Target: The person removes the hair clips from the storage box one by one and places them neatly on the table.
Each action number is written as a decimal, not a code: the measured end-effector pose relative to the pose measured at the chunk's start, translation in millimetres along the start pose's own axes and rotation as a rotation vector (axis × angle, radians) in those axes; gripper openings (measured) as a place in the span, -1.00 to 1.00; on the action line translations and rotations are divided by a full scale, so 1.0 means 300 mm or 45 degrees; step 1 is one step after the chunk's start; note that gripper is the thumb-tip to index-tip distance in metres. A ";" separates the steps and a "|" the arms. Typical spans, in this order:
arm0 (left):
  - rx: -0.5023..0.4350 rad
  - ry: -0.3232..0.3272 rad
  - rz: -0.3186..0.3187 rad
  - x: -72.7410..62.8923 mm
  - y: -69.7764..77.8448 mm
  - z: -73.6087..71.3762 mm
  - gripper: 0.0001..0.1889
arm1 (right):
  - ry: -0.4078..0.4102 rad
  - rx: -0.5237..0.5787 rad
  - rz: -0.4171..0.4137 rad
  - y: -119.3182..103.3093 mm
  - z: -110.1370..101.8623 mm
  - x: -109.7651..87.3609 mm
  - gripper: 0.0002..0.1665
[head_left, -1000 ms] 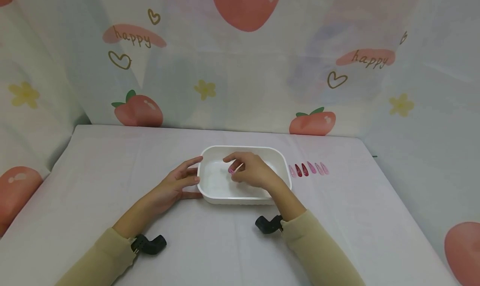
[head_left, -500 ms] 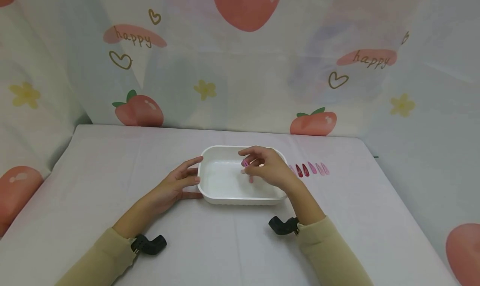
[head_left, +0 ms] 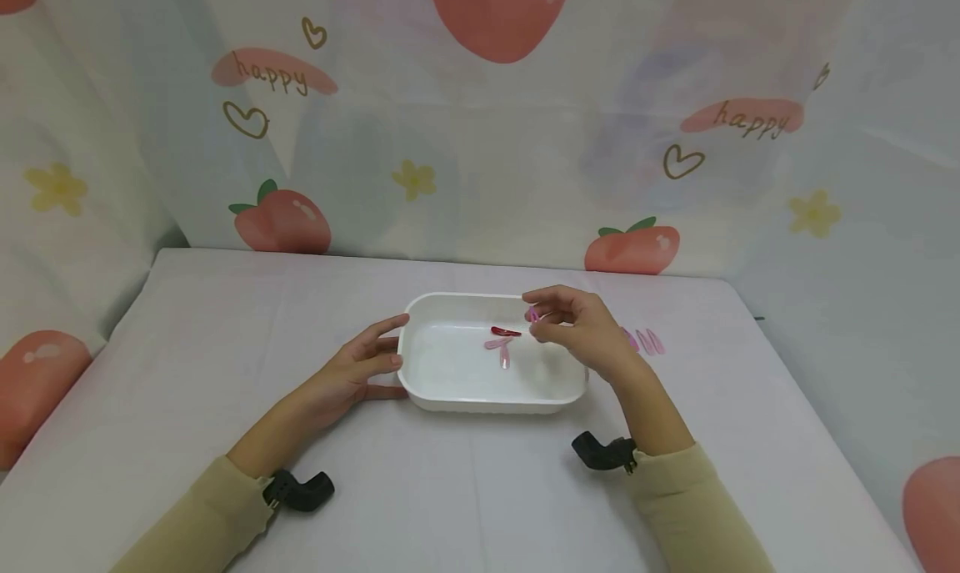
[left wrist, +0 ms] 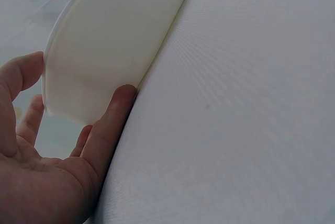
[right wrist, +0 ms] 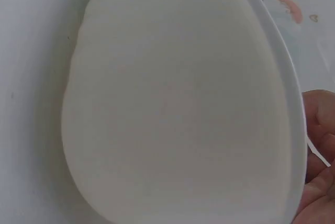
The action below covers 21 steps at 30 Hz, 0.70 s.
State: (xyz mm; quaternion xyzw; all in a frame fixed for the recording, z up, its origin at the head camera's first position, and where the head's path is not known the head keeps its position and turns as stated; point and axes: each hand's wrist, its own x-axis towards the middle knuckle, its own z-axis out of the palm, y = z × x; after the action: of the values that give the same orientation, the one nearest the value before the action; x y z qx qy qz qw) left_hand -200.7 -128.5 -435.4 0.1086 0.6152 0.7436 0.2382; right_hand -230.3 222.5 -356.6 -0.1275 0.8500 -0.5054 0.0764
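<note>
A white oblong tray (head_left: 450, 381) stands in the middle of the table. My left hand (head_left: 351, 366) touches its left end with fairly straight, spread fingers; in the left wrist view, the fingers (left wrist: 118, 106) lie against the tray's outer wall. Over the tray's right end, my right hand (head_left: 588, 331) pinches a pink hair clip (head_left: 533, 315) between thumb and fingers. Inside the tray lie a dark red hair clip (head_left: 506, 332) and two pale pink ones (head_left: 504, 356), close together. Only the edge of the right hand shows in the right wrist view, beside the tray rim (right wrist: 301, 130).
Right of the tray, several pink hair clips (head_left: 649, 341) lie in a row on the white tablecloth (head_left: 345, 490), partly behind my right hand. A printed curtain (head_left: 495, 181) with strawberries and flowers rises at the table's back edge.
My right hand has moved right across the tray, still pinching the pink clip, uncovering the clips on the tray floor. It now hides the red clips on the table. The left hand stays put.
</note>
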 end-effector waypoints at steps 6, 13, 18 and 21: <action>0.006 0.007 -0.010 0.000 0.002 0.000 -0.32 | 0.077 -0.039 0.030 0.031 -0.092 -0.008 -0.49; 0.000 -0.009 -0.003 -0.005 0.004 0.003 -0.32 | 0.171 -0.042 0.029 0.087 -0.185 -0.039 -0.49; -0.004 -0.010 -0.002 -0.007 0.006 0.003 -0.32 | 0.283 -0.017 0.064 0.144 -0.243 -0.060 -0.50; -0.005 0.001 -0.007 -0.006 0.007 0.002 -0.32 | 0.345 -0.040 0.105 0.183 -0.276 -0.069 -0.48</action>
State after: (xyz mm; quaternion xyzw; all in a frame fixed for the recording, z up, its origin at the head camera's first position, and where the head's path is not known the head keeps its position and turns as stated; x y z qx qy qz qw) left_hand -199.3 -129.3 -433.0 0.1060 0.6142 0.7442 0.2402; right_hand -239.5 323.3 -365.1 -0.0242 0.8648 -0.5011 -0.0201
